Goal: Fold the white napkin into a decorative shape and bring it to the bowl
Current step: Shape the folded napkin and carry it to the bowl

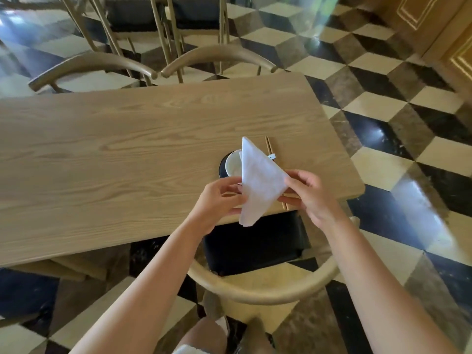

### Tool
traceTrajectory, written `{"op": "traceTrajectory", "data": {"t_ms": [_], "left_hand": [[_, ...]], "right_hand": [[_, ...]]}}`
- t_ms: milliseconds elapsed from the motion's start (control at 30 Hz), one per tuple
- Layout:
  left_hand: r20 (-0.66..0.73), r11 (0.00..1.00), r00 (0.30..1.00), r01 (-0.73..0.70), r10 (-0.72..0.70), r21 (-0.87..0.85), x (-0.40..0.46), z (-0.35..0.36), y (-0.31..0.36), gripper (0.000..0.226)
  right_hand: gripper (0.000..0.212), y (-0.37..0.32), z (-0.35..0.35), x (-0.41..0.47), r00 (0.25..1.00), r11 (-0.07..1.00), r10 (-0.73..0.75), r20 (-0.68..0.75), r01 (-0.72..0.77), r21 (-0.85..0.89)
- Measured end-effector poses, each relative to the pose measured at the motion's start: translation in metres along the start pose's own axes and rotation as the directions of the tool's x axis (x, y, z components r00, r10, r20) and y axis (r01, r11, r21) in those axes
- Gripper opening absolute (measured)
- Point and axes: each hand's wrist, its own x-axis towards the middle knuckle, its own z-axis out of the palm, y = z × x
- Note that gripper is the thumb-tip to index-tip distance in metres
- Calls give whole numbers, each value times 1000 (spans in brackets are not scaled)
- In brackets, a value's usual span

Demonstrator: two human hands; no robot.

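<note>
- The white napkin (258, 180) is folded into a flat triangle, one long point aimed up and away, a shorter corner hanging down past the near edge of the surface. It is held in the air, in front of the bowl.
- The bowl (233, 164) is small, white and upright on a dark round plate (221, 167); the napkin hides its right side.

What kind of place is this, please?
Probably a restaurant dining room. A place setting with a bowl and chopsticks lies on a wooden table, matching chairs stand around several tables, and the floor is polished patterned stone.
</note>
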Motion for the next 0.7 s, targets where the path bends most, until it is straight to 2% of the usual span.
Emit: {"op": "traceTrajectory", "data": {"t_ms": [300, 533, 700], "left_hand": [[-40, 1000, 999, -11, 11, -5, 64, 95, 2, 37], [-243, 998, 969, 62, -54, 22, 129, 162, -25, 36], [-366, 983, 926, 145, -93, 117, 170, 177, -51, 35]], "right_hand": [[12, -15, -94, 41, 995, 1000, 9, -102, -11, -17], [17, 5, -166, 106, 991, 978, 120, -66, -129, -162], [21, 33, -183, 152, 975, 952, 222, -19, -221, -213]]}}
